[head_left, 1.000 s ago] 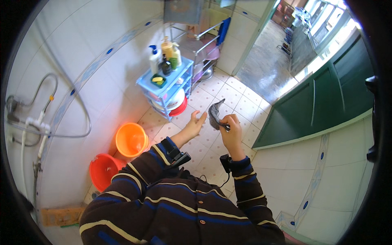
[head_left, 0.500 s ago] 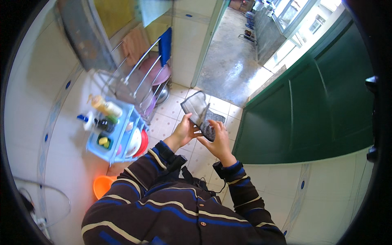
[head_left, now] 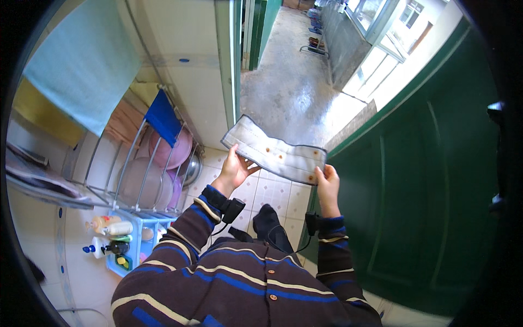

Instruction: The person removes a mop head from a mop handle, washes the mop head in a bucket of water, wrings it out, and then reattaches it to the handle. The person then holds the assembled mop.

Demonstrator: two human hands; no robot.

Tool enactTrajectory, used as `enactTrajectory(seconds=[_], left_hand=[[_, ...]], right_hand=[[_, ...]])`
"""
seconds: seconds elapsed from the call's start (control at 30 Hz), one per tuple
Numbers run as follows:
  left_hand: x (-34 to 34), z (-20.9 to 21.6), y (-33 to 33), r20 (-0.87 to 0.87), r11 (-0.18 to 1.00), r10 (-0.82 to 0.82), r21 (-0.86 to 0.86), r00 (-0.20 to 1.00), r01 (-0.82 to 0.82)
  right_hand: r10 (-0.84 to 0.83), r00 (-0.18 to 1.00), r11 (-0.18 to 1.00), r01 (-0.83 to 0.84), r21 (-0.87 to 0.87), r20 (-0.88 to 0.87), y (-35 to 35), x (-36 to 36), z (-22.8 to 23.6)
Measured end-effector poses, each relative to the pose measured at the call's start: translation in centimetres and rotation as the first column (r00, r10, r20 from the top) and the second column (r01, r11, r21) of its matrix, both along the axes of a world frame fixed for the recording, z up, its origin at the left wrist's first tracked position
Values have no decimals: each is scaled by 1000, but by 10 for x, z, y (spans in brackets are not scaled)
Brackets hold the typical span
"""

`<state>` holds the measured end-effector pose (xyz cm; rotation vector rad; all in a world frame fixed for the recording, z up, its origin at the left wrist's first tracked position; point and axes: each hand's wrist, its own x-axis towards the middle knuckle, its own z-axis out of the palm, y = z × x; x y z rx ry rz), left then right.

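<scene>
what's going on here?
A person in a striped top is holding a pale, dark-edged cloth stretched out between both hands. The left hand has it by the lower edge near one end, the right hand grips the other end. Brown spots show on the side facing up. It's held up in front of an open doorway, beside a green door.

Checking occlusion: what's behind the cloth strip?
Around the cloth strip, grey floor shows above, patterned tiles below; whatever lies directly behind it and its far face are hidden.
</scene>
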<state>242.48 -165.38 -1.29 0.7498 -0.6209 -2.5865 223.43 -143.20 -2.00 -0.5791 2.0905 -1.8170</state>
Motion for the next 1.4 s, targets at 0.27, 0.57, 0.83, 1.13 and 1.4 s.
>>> enactTrajectory(seconds=[0.27,0.57,0.83,1.13,1.4], left_hand=[[-200,-5,-101,-133,991,98,105,986,-84],[-350,-57,-277,168,956,44,-295,985,7],[-504,-18,-416,215,848,153,-529,964,-16],[-599,-27,-548,233,680,566,-674,791,-288],[-638,-3,-655,62,133,958,-961,278,-243]], right_hand=[[57,995,989,-45,-141,78,-86,-208,25],[283,959,946,-279,-168,3,-236,-411,59],[213,977,975,-211,63,-24,-386,-585,56],[152,976,988,-149,30,-155,-605,-698,37],[307,934,932,-334,-142,-183,-784,-767,77]])
